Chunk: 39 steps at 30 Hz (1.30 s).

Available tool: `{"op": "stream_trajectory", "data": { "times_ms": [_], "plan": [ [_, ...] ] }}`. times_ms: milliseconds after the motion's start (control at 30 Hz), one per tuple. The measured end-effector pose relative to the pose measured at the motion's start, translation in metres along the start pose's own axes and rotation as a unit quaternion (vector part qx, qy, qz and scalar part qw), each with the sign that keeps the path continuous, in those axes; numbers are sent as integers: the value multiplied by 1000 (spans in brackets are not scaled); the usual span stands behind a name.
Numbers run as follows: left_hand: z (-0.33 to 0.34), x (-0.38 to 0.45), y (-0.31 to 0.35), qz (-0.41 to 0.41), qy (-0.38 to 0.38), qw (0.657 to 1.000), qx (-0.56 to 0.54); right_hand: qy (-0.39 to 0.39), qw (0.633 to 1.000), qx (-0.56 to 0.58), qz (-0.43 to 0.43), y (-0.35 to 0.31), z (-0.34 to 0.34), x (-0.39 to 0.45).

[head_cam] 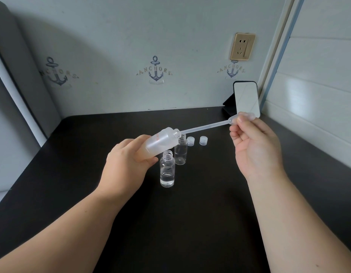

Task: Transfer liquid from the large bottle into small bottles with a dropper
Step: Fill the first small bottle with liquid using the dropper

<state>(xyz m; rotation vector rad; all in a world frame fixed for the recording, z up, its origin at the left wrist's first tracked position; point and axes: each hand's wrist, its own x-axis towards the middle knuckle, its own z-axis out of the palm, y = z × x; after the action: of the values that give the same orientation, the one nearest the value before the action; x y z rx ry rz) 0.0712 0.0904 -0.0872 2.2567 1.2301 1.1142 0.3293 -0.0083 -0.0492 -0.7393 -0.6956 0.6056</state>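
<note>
Dark, near-black tabletop (190,223) pushed into a corner. Behind the tabletop, a pale blue-grey wall (131,36) printed with navy anchor motifs (155,70) (each lettered "ANCHORS"). High on that wall, toward the tabletop's right rear corner, a gold-framed power socket (242,46). Right of the tabletop, white horizontal panelling (318,75) edged by a blue vertical strip (284,46). Left of the tabletop, a grey padded surface (15,62). Soft daylight, with a broad shadow across the wall's left half.
</note>
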Motion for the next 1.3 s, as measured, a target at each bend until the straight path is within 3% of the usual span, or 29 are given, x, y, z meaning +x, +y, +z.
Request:
{"op": "stream_trajectory", "data": {
  "times_ms": [800, 1300],
  "plan": [
    [-2, -3, 12, 14, -13, 1000, 23, -43, 996, -73, 39, 13, 18, -14],
    [-2, -4, 11, 13, -3, 1000, 24, -54, 996, -28, 68, 12, 16, -14]
  ]
}}
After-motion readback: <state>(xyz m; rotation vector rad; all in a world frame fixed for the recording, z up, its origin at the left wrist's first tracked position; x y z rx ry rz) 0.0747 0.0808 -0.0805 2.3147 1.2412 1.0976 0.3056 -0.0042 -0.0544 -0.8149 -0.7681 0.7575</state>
